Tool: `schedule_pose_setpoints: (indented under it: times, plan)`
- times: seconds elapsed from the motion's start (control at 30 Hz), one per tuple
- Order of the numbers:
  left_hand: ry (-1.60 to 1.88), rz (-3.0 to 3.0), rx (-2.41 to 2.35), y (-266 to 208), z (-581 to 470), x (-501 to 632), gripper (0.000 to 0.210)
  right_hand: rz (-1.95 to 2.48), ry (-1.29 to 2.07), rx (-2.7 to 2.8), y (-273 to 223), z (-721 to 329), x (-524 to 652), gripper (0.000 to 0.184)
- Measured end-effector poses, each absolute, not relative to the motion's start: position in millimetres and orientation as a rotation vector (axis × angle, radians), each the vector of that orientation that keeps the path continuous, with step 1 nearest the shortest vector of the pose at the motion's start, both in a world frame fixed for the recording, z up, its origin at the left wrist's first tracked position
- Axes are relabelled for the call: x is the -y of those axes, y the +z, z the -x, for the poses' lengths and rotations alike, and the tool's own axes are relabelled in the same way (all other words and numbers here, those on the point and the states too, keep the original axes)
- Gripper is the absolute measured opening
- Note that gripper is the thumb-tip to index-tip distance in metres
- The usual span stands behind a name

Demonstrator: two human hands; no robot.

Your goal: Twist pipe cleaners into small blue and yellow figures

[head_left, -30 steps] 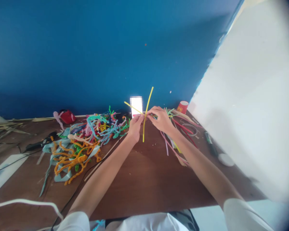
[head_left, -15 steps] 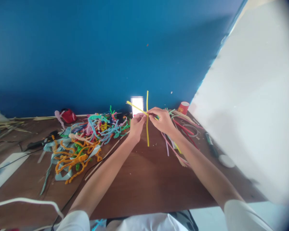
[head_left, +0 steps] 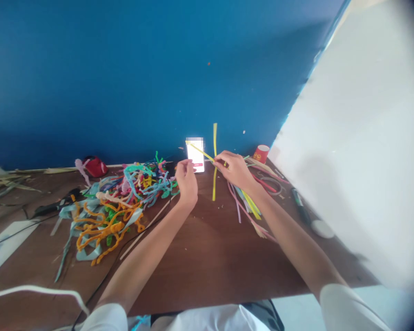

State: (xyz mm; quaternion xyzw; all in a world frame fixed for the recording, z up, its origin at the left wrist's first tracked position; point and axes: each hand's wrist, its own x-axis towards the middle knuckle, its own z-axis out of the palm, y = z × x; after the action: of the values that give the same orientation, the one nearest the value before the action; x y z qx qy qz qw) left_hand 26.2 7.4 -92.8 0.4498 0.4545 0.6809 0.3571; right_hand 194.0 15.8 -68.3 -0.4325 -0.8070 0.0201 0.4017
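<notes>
My right hand [head_left: 233, 171] pinches two thin yellow strips [head_left: 214, 186] where they cross, held up above the table. One strip stands nearly upright, while the other slants up to the left in front of a lit phone [head_left: 199, 156]. Left of the crossing, my left hand [head_left: 187, 184] is off the strips, fingers loosely bent and apart, with nothing visible in it. Its fingertips overlap the phone's lower left edge in the view; I cannot tell whether they touch it. Under my right forearm lie more strips [head_left: 251, 204], in yellow, pink and pale purple.
On the left is a tangled heap of coloured pipe cleaners [head_left: 113, 225], with a red pouch [head_left: 95, 166] behind it. A red paper cup [head_left: 261, 154], a marker [head_left: 301, 207] and a white round object [head_left: 322, 229] stand along the right. Behind the table rises a blue wall [head_left: 158, 82].
My left hand has let go of the yellow strips and moved a little left and down. The right hand keeps hold of them, and they have shifted slightly right.
</notes>
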Motion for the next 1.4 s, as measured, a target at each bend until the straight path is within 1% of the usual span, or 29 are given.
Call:
schedule_pose_setpoints:
  times: [0.07,0.1,0.23,0.3,0.37,0.47,0.53,0.67,0.73,0.8,0.9,1.03,1.17,1.4]
  plan:
    - [1.979,-1.328,-1.251,-89.5,-20.7,-4.2,0.011,1.129,0.008,2.151,-68.7,-197.3,-18.2,0.019]
    - [2.025,-1.479,-1.262,-87.6,-18.4,-2.0,0.012,1.144,-0.017,2.203,-68.7,-198.2,-18.7,0.019]
    - [2.019,-2.1,-1.116,-83.0,-18.4,9.4,0.023,1.217,-0.15,2.324,-68.2,-197.1,-16.7,0.02]
    - [1.917,-2.316,-0.967,-84.1,-23.8,14.6,0.031,1.228,-0.211,2.366,-67.9,-195.5,-14.8,0.02]
    - [1.711,-2.463,-0.831,-87.4,-30.0,17.4,0.043,1.245,-0.265,2.409,-67.1,-194.2,-12.9,0.021]
    - [1.529,-2.571,-0.811,-94.9,-35.9,15.1,0.061,1.272,-0.298,2.454,-64.3,-193.1,-9.7,0.022]
    - [1.537,-2.58,-0.872,-100.7,-36.8,10.1,0.072,1.242,-0.263,2.462,-61.1,-192.6,-6.8,0.021]
    - [1.508,-2.537,-0.939,-108.7,-35.1,0.3,0.08,1.152,-0.17,2.443,-55.0,-191.0,0.1,0.023]
    - [1.496,-2.525,-0.959,-109.1,-34.7,-1.2,0.08,1.138,-0.162,2.431,-53.2,-189.7,2.8,0.024]
    - [1.505,-2.502,-0.997,-107.4,-34.8,-0.9,0.074,1.129,-0.157,2.425,-52.3,-188.4,4.3,0.023]
    - [1.508,-2.464,-1.086,-103.8,-35.2,-0.3,0.056,1.111,-0.133,2.408,-52.4,-187.0,4.8,0.022]
    - [1.413,-2.502,-1.093,-100.2,-33.9,-2.7,0.034,1.079,-0.072,2.356,-53.2,-186.0,4.0,0.019]
    - [1.382,-2.489,-1.099,-98.0,-29.1,-5.3,0.034,1.018,0.058,2.291,-52.8,-185.5,4.0,0.017]
    - [1.119,-2.467,-1.277,-94.2,-21.4,-4.6,0.031,0.899,0.202,2.238,-53.0,-184.0,3.1,0.015]
